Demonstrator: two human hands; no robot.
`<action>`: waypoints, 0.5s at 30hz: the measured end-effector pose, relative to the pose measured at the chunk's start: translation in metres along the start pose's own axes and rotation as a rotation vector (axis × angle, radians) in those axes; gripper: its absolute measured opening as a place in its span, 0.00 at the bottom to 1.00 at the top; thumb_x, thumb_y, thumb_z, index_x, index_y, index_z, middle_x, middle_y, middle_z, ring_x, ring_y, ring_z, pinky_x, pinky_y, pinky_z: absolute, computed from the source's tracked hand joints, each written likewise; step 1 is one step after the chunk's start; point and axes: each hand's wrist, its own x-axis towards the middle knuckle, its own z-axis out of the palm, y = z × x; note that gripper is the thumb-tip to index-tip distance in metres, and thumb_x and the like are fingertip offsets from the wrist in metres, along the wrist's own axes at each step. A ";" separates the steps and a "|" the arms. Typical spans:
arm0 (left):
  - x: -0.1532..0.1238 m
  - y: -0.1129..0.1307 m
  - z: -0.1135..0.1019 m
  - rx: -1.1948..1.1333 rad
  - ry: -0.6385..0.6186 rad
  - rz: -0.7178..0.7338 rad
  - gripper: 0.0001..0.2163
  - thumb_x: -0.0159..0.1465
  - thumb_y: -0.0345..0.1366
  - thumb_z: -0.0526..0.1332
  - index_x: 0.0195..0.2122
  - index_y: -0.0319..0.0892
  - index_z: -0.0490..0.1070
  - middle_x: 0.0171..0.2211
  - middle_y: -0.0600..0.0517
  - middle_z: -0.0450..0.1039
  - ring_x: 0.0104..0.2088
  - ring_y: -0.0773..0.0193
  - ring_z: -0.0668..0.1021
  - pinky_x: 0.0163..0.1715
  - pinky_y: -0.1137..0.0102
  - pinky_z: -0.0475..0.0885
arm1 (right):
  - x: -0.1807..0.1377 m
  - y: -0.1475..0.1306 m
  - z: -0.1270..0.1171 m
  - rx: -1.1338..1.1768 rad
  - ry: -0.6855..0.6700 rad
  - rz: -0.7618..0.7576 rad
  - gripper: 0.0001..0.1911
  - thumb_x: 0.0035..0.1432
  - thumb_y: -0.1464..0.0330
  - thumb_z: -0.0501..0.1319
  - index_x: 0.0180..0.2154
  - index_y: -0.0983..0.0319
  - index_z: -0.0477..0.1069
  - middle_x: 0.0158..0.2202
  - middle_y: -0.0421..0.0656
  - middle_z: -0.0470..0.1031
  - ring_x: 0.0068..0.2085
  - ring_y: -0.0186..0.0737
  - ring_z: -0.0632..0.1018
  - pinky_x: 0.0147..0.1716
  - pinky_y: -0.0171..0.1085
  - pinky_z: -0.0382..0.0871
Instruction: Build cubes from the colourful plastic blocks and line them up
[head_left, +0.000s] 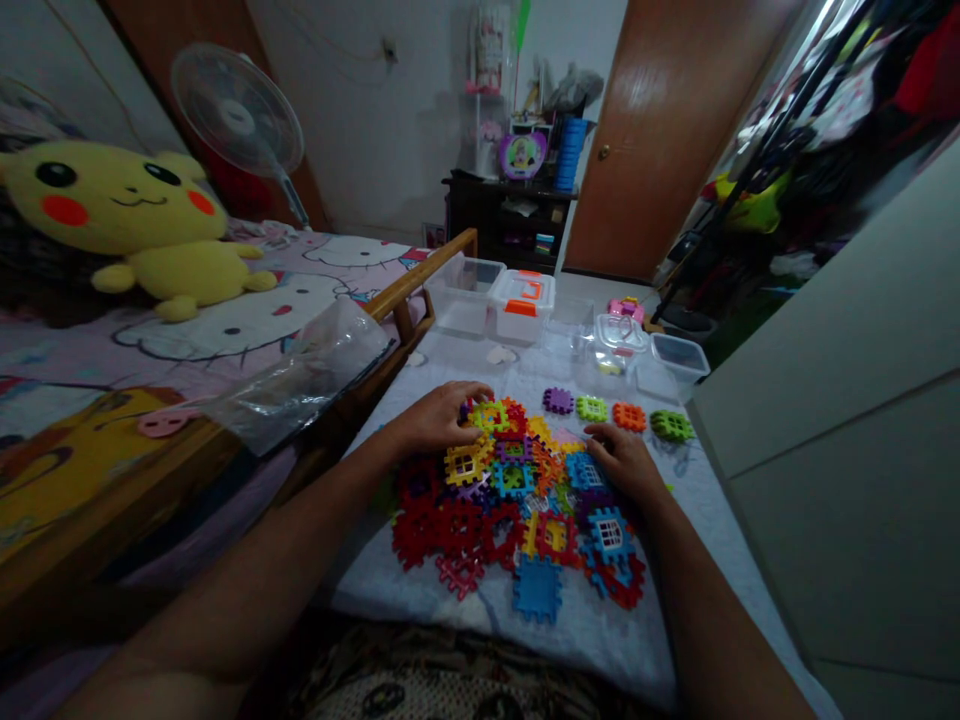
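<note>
A heap of colourful interlocking plastic building tiles lies on the cloth-covered table, between my two hands. My left hand point(448, 415) rests at the heap's far left edge, its fingers and thumb apart around a yellow-green tile point(490, 416). Just below it is a yellow window tile point(462, 464). My right hand point(624, 458) is at the right side, fingers stretched inward over the heap, near a blue window tile point(583, 471). Red tiles point(427, 530) fill the near left, and a solid blue tile point(538, 588) lies closest to me.
Behind the heap, a purple tile point(558, 401), a light green tile point(592, 408), an orange tile point(628, 416) and a green tile point(671, 425) form a row. Clear plastic boxes point(465, 300) stand farther back. A wooden bed rail point(420, 270) borders the left; a white cabinet point(840, 400) the right.
</note>
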 end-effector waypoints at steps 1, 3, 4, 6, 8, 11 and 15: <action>0.000 0.001 0.000 -0.003 0.013 0.003 0.26 0.54 0.35 0.64 0.55 0.41 0.69 0.54 0.46 0.73 0.53 0.55 0.75 0.56 0.65 0.67 | 0.000 0.000 0.000 0.001 0.000 0.002 0.19 0.56 0.61 0.56 0.43 0.63 0.77 0.34 0.46 0.80 0.33 0.42 0.78 0.36 0.39 0.70; 0.001 0.004 0.000 -0.012 0.030 0.011 0.26 0.53 0.35 0.64 0.55 0.41 0.69 0.54 0.45 0.73 0.54 0.56 0.74 0.57 0.65 0.67 | 0.000 0.000 0.000 0.003 -0.002 0.002 0.19 0.56 0.61 0.56 0.44 0.64 0.77 0.34 0.46 0.80 0.33 0.42 0.78 0.37 0.39 0.70; 0.002 0.006 0.000 -0.015 0.033 0.014 0.26 0.53 0.34 0.64 0.55 0.41 0.68 0.54 0.45 0.73 0.55 0.56 0.74 0.57 0.64 0.66 | 0.000 0.000 0.001 0.003 -0.004 0.000 0.19 0.56 0.62 0.56 0.44 0.64 0.77 0.35 0.47 0.80 0.34 0.42 0.78 0.37 0.39 0.70; 0.006 0.010 0.001 -0.010 0.035 0.019 0.26 0.54 0.34 0.64 0.55 0.42 0.68 0.56 0.45 0.72 0.56 0.55 0.74 0.58 0.63 0.66 | 0.000 0.000 0.001 -0.005 -0.002 -0.008 0.18 0.56 0.62 0.57 0.44 0.64 0.77 0.35 0.47 0.80 0.34 0.41 0.78 0.37 0.39 0.70; 0.014 0.016 0.003 0.004 0.036 0.030 0.25 0.55 0.35 0.65 0.56 0.43 0.68 0.57 0.46 0.72 0.56 0.55 0.73 0.58 0.61 0.66 | 0.000 -0.001 0.000 -0.012 0.001 -0.018 0.17 0.56 0.63 0.57 0.43 0.63 0.77 0.34 0.46 0.80 0.32 0.41 0.78 0.37 0.39 0.70; 0.040 0.031 0.009 0.030 0.056 0.077 0.25 0.55 0.34 0.65 0.56 0.43 0.68 0.56 0.45 0.73 0.55 0.54 0.74 0.57 0.60 0.67 | -0.001 -0.002 -0.001 -0.011 -0.005 -0.022 0.17 0.56 0.64 0.57 0.43 0.63 0.77 0.33 0.45 0.80 0.31 0.40 0.77 0.36 0.38 0.70; 0.089 0.056 0.026 0.103 0.069 0.136 0.24 0.55 0.35 0.67 0.54 0.40 0.69 0.52 0.43 0.75 0.52 0.52 0.76 0.54 0.60 0.68 | -0.003 -0.002 -0.005 0.023 0.025 -0.008 0.15 0.54 0.68 0.55 0.41 0.61 0.77 0.33 0.44 0.81 0.33 0.41 0.79 0.38 0.38 0.71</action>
